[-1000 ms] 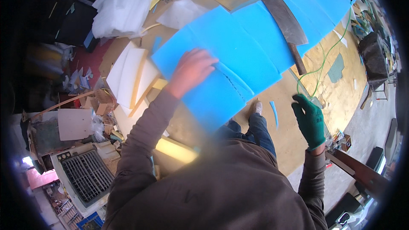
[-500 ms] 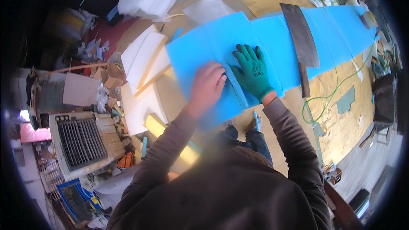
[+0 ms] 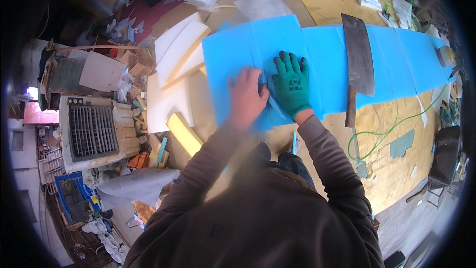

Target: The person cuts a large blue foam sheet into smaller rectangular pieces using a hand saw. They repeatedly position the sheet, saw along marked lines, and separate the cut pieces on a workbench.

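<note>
Blue foam sheets (image 3: pixel 233 44) lie in a long overlapping run in front of me. My bare left hand (image 3: pixel 248 97) is on the nearest sheet, fingers bent and thumb close to the forefinger, at a seam or slit. A small dark patch shows between thumb and finger; what they hold is unclear. Just right of the slit, my right hand (image 3: pixel 292 84), in a green glove with dark fingertips, presses flat with fingers stretched. A large cleaver-like blade (image 3: pixel 358 54) with a wooden handle (image 3: pixel 351 106) lies across the foam farther right, apart from both hands.
White and yellow foam slabs (image 3: pixel 178 49) lie left of the blue sheets, with a yellow foam strip (image 3: pixel 183 131) below. A green cord (image 3: pixel 382 134) loops over yellowish boarding at right. A vented machine panel (image 3: pixel 94 129) stands at left. A round tape-like roll (image 3: pixel 445 56) rests far right.
The view has shifted, so the foam sits slightly lower and farther right. My left hand still works at the slit, its thumb now more apart from the fingers. My right hand remains flat beside it.
</note>
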`<action>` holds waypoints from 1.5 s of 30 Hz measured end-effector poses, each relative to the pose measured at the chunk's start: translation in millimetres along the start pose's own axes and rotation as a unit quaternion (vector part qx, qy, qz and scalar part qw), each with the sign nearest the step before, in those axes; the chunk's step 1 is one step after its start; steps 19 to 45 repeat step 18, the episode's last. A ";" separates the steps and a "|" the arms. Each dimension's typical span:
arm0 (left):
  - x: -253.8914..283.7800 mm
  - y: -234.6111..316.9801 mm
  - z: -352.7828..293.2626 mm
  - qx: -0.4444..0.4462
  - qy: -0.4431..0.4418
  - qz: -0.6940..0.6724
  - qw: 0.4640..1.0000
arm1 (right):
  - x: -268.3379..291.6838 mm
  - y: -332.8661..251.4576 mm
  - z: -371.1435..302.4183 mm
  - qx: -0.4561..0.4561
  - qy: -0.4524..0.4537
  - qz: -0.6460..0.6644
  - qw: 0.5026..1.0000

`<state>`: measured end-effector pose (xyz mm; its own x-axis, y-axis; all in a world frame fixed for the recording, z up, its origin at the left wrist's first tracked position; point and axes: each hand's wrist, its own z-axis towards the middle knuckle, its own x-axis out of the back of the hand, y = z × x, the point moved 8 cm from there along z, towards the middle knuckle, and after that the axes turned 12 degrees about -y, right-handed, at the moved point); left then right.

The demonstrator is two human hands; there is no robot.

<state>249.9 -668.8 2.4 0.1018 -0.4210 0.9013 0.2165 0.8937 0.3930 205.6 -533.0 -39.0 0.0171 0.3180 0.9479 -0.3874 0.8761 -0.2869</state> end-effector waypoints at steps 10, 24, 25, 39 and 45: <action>-5.6 6.8 14.6 0.030 -0.091 0.106 0.990 | 3.3 -2.4 4.3 0.022 0.044 0.021 0.999; -6.3 12.1 -14.4 -0.018 -0.061 0.034 0.997 | -4.0 2.8 3.5 0.055 0.046 0.040 0.997; -6.3 12.1 -14.4 -0.018 -0.061 0.034 0.997 | -4.0 2.8 3.5 0.055 0.046 0.040 0.997; -6.3 12.1 -14.4 -0.018 -0.061 0.034 0.997 | -4.0 2.8 3.5 0.055 0.046 0.040 0.997; -6.3 12.1 -14.4 -0.018 -0.061 0.034 0.997 | -4.0 2.8 3.5 0.055 0.046 0.040 0.997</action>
